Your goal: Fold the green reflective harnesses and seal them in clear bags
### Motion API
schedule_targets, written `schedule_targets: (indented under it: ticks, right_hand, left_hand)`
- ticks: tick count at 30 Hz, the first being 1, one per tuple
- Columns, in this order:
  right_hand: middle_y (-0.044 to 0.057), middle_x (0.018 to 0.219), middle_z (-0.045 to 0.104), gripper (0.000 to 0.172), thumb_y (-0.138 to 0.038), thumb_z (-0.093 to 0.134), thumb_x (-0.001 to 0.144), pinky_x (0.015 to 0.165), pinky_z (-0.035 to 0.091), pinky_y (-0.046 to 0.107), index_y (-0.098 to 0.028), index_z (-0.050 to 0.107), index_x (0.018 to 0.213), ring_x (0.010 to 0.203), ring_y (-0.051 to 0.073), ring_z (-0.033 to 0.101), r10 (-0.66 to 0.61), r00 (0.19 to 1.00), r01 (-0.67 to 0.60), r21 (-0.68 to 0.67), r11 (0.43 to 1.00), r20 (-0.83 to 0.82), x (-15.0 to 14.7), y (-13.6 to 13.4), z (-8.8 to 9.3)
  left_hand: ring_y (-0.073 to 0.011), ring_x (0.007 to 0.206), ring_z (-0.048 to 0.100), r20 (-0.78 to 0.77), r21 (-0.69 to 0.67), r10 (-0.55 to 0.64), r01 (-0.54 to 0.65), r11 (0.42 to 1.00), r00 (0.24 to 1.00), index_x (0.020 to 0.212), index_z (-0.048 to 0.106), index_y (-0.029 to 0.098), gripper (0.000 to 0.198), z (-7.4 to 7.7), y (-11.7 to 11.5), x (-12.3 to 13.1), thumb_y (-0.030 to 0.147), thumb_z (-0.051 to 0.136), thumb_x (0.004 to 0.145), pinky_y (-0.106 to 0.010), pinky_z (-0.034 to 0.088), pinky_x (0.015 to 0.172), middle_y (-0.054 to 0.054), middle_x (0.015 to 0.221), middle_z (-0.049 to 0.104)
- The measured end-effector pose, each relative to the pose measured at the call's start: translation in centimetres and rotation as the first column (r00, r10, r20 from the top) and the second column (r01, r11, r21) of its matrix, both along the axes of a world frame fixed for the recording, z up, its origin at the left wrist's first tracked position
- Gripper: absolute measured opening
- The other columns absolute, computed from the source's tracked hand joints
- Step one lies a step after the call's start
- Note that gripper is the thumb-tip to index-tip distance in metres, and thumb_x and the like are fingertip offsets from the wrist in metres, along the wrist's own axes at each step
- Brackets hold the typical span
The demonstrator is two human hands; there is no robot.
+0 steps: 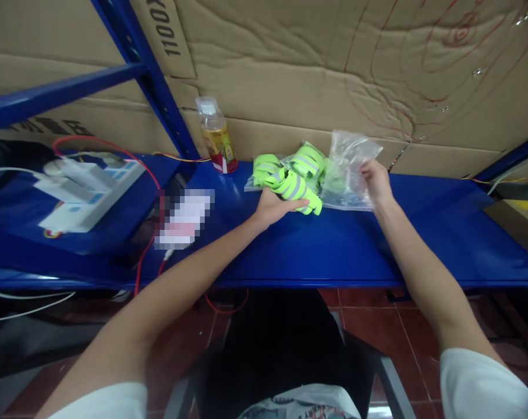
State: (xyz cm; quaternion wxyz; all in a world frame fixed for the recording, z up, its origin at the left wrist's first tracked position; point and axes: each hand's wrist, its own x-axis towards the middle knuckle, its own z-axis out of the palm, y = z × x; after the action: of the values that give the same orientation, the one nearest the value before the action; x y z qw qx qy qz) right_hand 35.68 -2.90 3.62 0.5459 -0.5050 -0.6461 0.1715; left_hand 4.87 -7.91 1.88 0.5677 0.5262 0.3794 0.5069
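Note:
My left hand (275,208) is closed around a folded bundle of neon yellow-green reflective strap (295,189) with grey stripes, held just over the blue shelf. In my right hand (376,177) the fingers pinch the right side of a clear plastic bag (348,174), which looks flat and slightly crumpled. Behind the held bundle lie two more yellow-green bundles, one at the left (266,166) and another in the middle (308,158), with clear plastic about them. The bag's left side meets the middle bundle; whether it overlaps it I cannot tell.
A drink bottle (219,139) stands against the cardboard wall (281,81). Left of me are a blurred-out phone-like object (185,220) on a cable and a white power strip (93,198) with plugs. An open cardboard box (514,224) sits at the right end of the blue shelf (316,256).

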Motion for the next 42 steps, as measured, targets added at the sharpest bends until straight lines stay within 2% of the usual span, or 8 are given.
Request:
schedule_targets:
  ticks: [5,10,14,20,23,27,34,42]
  right_hand:
    - [0.010,0.104,0.076,0.045,-0.035,0.072,0.078,0.085,0.066,0.049,-0.020,0.072,0.121,0.090,0.026,0.075,-0.252,0.957,0.236,-0.118,0.965,-0.144,-0.5,-0.1,-1.4]
    - [0.016,0.133,0.070,0.072,-0.042,0.079,0.083,0.089,0.063,0.050,-0.024,0.061,0.150,0.111,0.032,0.072,-0.441,0.872,0.388,0.248,0.888,0.214,0.2,-3.2,0.4]
    - [0.009,0.112,0.074,0.036,-0.060,0.079,0.092,0.102,0.058,0.055,-0.028,0.081,0.107,0.107,0.031,0.072,0.031,0.823,-0.121,0.122,0.985,0.567,-1.4,-6.3,2.3]
    - [0.012,0.185,0.024,0.124,-0.083,0.097,0.055,0.128,0.020,0.084,-0.038,0.057,0.163,0.167,0.058,0.019,0.213,0.586,-0.176,-0.134,0.975,0.782,-0.6,-7.3,2.2]
    - [0.009,0.187,0.020,0.100,-0.077,0.086,0.077,0.129,0.020,0.083,-0.037,0.056,0.164,0.169,0.055,0.018,0.160,0.606,-0.163,-0.075,0.984,0.779,0.0,-6.6,1.7]
    - [0.014,0.152,0.065,0.040,-0.055,0.068,0.101,0.116,0.051,0.061,-0.029,0.085,0.127,0.139,0.039,0.064,-0.034,0.773,-0.125,0.204,0.971,0.633,-0.9,-5.9,1.3]
    - [-0.004,0.064,0.060,0.028,-0.048,0.075,0.097,0.060,0.049,0.034,-0.025,0.084,0.110,0.055,0.015,0.054,-0.174,0.934,0.094,0.255,0.962,0.312,-3.2,-6.0,-0.1]
    - [-0.002,0.078,0.071,0.027,-0.048,0.079,0.094,0.049,0.048,0.026,-0.026,0.064,0.093,0.055,0.012,0.063,-0.091,0.985,0.062,0.193,0.979,0.146,-6.8,-7.9,0.1]
  left_hand:
    - [-0.0327,0.100,0.081,0.004,-0.014,0.059,-0.059,0.998,0.998,0.103,0.078,0.015,0.059,0.6,0.3,-0.5,0.031,0.107,0.054,-0.054,0.075,0.087,-0.013,0.111,0.082]
    - [-0.0311,0.096,0.081,0.009,0.017,0.078,-0.078,0.997,0.997,0.102,0.078,0.013,0.060,0.7,0.5,-0.7,0.031,0.107,0.053,-0.048,0.076,0.081,-0.012,0.105,0.083]
    - [-0.0279,0.091,0.081,0.014,0.004,0.093,-0.093,0.996,0.996,0.101,0.078,0.013,0.063,0.4,0.5,-0.4,0.031,0.108,0.049,-0.039,0.075,0.072,-0.012,0.104,0.083]
    - [-0.0293,0.094,0.081,0.013,-0.019,0.105,-0.105,0.994,0.994,0.104,0.079,0.012,0.063,0.3,0.5,-0.4,0.027,0.107,0.050,-0.041,0.076,0.074,-0.014,0.108,0.083]
    - [-0.0298,0.094,0.082,-0.002,-0.012,0.104,-0.104,0.995,0.995,0.105,0.080,0.011,0.064,0.3,0.5,-0.4,0.029,0.107,0.051,-0.041,0.076,0.073,-0.015,0.108,0.083]
    - [-0.0330,0.102,0.081,0.013,0.025,0.085,-0.086,0.996,0.996,0.107,0.078,0.012,0.066,0.4,0.6,-0.5,0.033,0.107,0.051,-0.047,0.075,0.082,-0.016,0.113,0.082]
    - [-0.0339,0.117,0.078,-0.115,0.299,-0.115,0.144,0.943,0.987,0.110,0.076,0.018,0.068,1.1,-0.1,-1.0,0.040,0.106,0.054,-0.059,0.064,0.112,-0.012,0.120,0.082]
    - [-0.0276,0.106,0.077,-0.230,0.382,-0.232,0.307,0.871,0.945,0.112,0.070,0.018,0.067,0.3,-0.3,-0.6,0.038,0.105,0.059,-0.054,0.063,0.108,-0.010,0.113,0.080]
